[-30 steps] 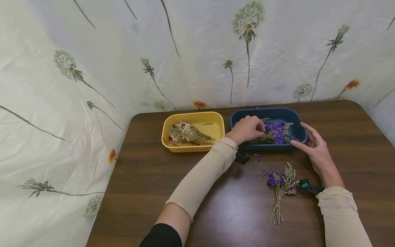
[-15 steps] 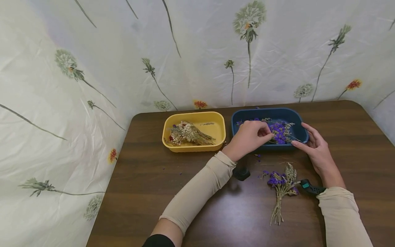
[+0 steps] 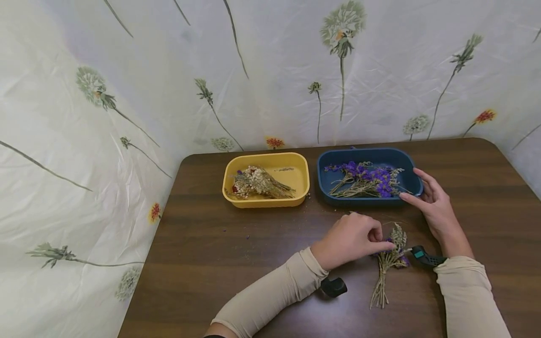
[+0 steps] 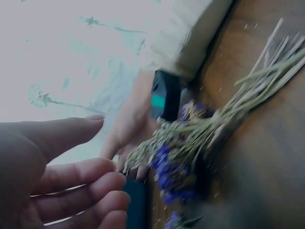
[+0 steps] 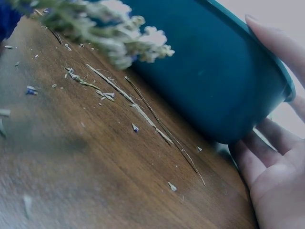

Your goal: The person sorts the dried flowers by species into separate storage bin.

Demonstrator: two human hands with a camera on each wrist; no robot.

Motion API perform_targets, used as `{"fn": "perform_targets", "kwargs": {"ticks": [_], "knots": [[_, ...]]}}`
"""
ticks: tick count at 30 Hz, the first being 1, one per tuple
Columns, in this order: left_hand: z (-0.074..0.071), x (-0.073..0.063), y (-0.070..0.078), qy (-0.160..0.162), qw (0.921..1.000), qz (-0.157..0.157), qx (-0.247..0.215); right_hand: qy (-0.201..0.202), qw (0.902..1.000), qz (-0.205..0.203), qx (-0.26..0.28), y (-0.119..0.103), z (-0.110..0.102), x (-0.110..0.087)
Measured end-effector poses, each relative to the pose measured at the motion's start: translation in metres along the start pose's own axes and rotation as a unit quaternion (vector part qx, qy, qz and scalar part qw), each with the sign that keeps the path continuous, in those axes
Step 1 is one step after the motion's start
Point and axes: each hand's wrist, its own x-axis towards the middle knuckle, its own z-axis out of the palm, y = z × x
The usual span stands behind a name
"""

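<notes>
A small bundle of dried flowers, purple and pale green with bare stems gathered together, lies on the table. My left hand hovers at its flower heads, thumb and fingers apart. In the left wrist view nothing sits between the left fingers, and the bundle lies just beyond them. My right hand grips the right end of a blue tray, with thumb and fingers spread about its rim and wall. Inside that tray are purple dried flowers with their stems toward the left.
A yellow tray with a dried bouquet of white and red flowers stands left of the blue one. Broken stems and petal crumbs litter the wooden table. A flower-printed curtain hangs behind.
My left hand has left the blue tray and come toward me, down to the tied bundle on the table. The flowers in the tray are now uncovered. My right hand stays put.
</notes>
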Motion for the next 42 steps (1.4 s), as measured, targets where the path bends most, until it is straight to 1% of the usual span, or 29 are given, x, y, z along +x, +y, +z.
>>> {"fn": "perform_targets", "kwargs": {"ticks": [3,7,10,14,17,21,24,31,35,38,42], "knots": [[0.01,-0.005,0.005,-0.019,0.9994,-0.008,0.028,0.001,1.0,0.001,0.0,-0.001,0.0,0.0],[0.024,-0.01,0.008,-0.026,0.9967,-0.028,0.072,0.001,1.0,0.006,-0.006,-0.001,0.001,-0.002],[0.033,-0.012,0.009,-0.026,0.993,-0.046,0.106,0.002,0.9999,0.009,-0.005,-0.001,0.001,-0.002],[0.039,-0.014,0.008,-0.027,0.988,-0.063,0.139,0.0,1.0,0.005,0.002,-0.001,0.002,-0.002],[0.04,-0.015,0.008,-0.028,0.9852,-0.073,0.152,0.0,1.0,0.0,0.004,0.0,0.002,-0.001],[0.039,-0.017,0.007,-0.038,0.9838,-0.088,0.152,0.0,1.0,0.001,0.002,-0.001,0.002,0.0],[0.036,-0.018,0.003,-0.045,0.9845,-0.091,0.143,0.0,1.0,0.007,-0.005,-0.002,0.002,0.0],[0.027,-0.02,-0.012,-0.055,0.9888,-0.082,0.112,0.002,0.9997,0.016,-0.019,-0.004,0.0,0.001],[0.019,-0.019,-0.02,-0.062,0.9896,-0.086,0.098,0.003,0.9996,0.019,-0.022,-0.003,0.0,0.0],[0.014,-0.018,-0.026,-0.07,0.9905,-0.083,0.084,0.003,0.9997,0.019,-0.018,-0.003,0.0,-0.001],[0.011,-0.019,-0.031,-0.086,0.9913,-0.071,0.069,0.002,0.9999,0.013,-0.007,-0.002,0.0,-0.001]]}}
